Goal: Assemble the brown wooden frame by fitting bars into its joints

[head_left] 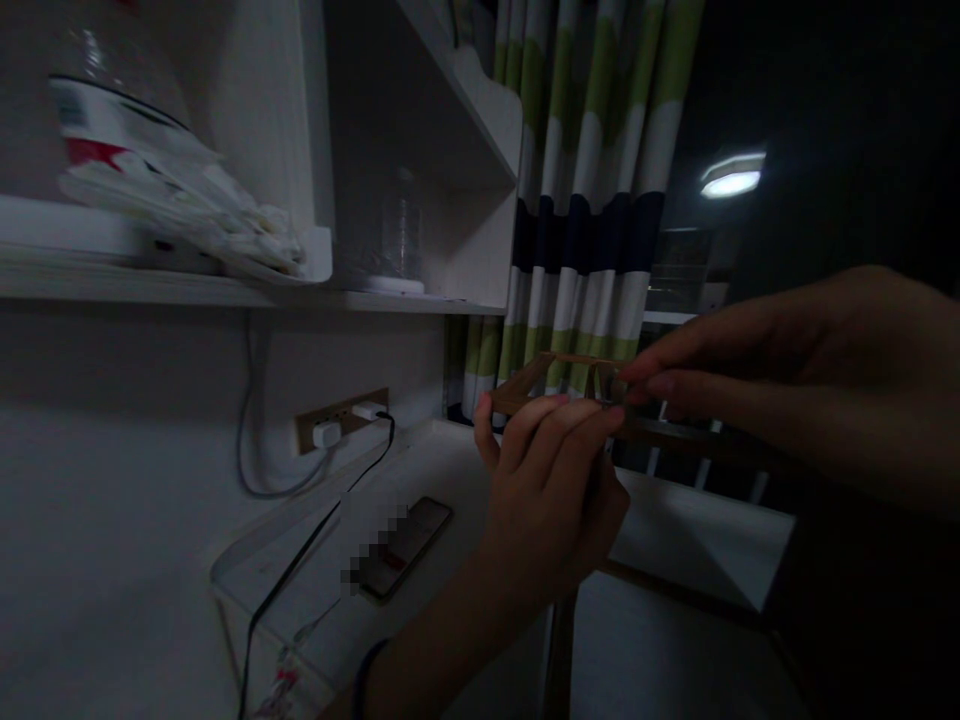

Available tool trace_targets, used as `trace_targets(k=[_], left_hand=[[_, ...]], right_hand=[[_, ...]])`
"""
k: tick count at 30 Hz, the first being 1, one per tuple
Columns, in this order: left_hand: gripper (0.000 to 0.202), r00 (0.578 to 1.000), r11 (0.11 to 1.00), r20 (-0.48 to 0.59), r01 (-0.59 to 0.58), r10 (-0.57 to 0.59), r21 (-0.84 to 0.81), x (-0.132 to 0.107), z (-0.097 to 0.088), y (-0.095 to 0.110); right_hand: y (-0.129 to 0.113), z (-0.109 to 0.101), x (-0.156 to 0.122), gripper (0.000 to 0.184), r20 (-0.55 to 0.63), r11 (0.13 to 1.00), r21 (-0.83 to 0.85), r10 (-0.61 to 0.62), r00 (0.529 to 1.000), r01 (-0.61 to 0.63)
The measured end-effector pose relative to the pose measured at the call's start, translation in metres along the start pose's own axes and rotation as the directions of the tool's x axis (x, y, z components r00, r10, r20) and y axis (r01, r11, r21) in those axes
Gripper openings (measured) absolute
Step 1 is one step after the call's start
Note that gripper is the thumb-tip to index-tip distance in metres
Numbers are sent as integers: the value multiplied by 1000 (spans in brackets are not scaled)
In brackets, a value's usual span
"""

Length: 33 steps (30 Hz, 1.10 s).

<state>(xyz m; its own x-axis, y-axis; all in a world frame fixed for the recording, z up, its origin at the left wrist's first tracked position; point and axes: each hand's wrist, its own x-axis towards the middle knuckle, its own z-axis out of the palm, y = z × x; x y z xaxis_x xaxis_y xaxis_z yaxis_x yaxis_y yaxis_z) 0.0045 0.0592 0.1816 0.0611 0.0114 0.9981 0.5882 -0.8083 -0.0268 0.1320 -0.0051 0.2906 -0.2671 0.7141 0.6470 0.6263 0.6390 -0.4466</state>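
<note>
In the head view, my left hand [555, 470] is wrapped round a thin brown wooden frame [517, 388] with open gaps in it. Its fingers lie over the near edge, and they hide much of the piece. My right hand [795, 370] reaches in from the right, thumb and forefinger pinched together at the frame's right end. Whatever sits between those fingertips is too dark and small to make out. Below and left of my left hand, a phone [420, 530] lies face up on the white desk [472, 480].
White shelves [420, 300] hang above the desk, holding a plastic bottle [403, 225] and a crumpled plastic package [172, 180]. Chargers [327, 434] are plugged into a wall socket strip [304, 432], with a black cable [322, 530] trailing across the desk. A striped curtain [585, 230] hangs behind.
</note>
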Motion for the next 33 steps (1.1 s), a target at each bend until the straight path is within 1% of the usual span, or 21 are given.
trace_targets(k=[3,6,9,13,17,19,23,28,33], left_hand=[[26,1000,1000,-3,-2,2,2,-1,0,0],[26,1000,1000,-1,-2,2,9,-1,0,0],[27,1000,1000,-2,-5,5,10,-1,0,0],[26,1000,1000,-15,-6,6,1,-1,1,-1],[26,999,1000,-29,-13,14,9,0,1,-1],[25,999,1000,-31,-20,21,16,0,1,-1],[25,999,1000,-42,-18,19,23,1,2,-1],[28,999,1000,-35,-13,14,27,0,2,0],[28,999,1000,-39,-19,20,21,-1,2,0]], right_hand=[[2,-1,1,16,51,999,-36,23,998,-21],[4,-2,0,17,52,999,-27,33,998,-31],[3,-2,-1,17,58,999,-32,10,998,-8],[0,-3,0,17,84,997,-59,-35,996,40],[-2,-3,3,18,135,978,-155,-121,983,142],[-3,-3,4,17,137,967,-195,-140,981,166],[-2,-2,3,17,93,973,-179,-131,987,146],[-1,-3,3,20,93,989,-127,-68,993,80],[-1,-3,1,21,81,994,-94,-41,996,49]])
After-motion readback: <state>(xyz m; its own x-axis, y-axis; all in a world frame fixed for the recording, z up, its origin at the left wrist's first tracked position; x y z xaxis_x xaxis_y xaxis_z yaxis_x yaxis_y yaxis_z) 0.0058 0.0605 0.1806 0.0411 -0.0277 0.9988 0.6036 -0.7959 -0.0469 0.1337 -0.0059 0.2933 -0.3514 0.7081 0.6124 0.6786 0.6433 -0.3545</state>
